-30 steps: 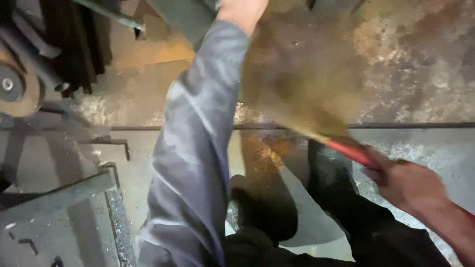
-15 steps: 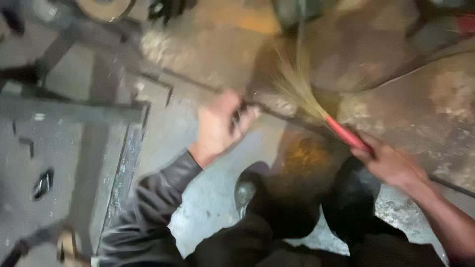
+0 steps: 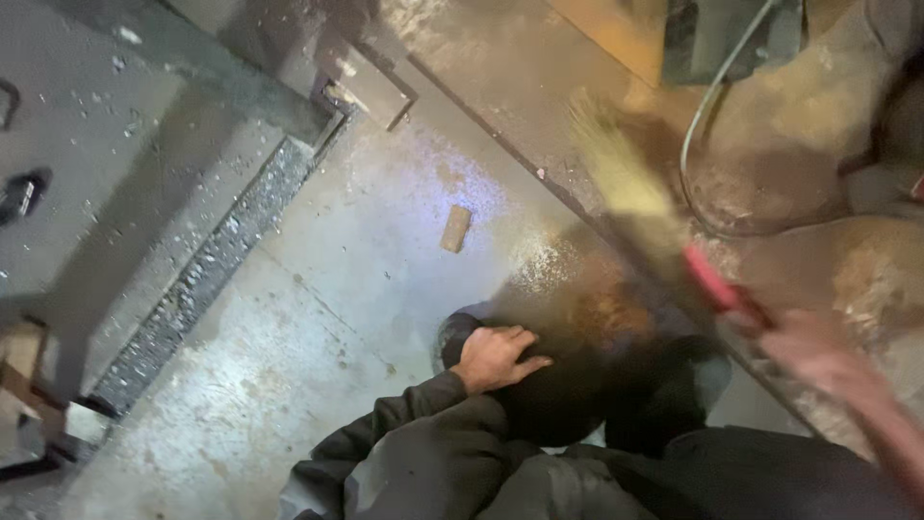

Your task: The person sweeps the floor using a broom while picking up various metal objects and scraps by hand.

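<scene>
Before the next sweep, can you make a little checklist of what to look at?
1. Right hand gripping the straw hand broom with red handle: ok, though blurred.
2. Left hand away from the bristles, resting on the dark knee: ok.
3. Small tan block on the grey metal floor: not ok, lies loose.
4. Grey cable near the broom: not ok, close.
5. Broom touching the floor: cannot tell.

A single camera on the person's head looks steeply down at the concrete floor (image 3: 318,318), close over the wearer's own knees and arms. It is tilted, so the metal frame (image 3: 221,250) on the left runs diagonally.
</scene>
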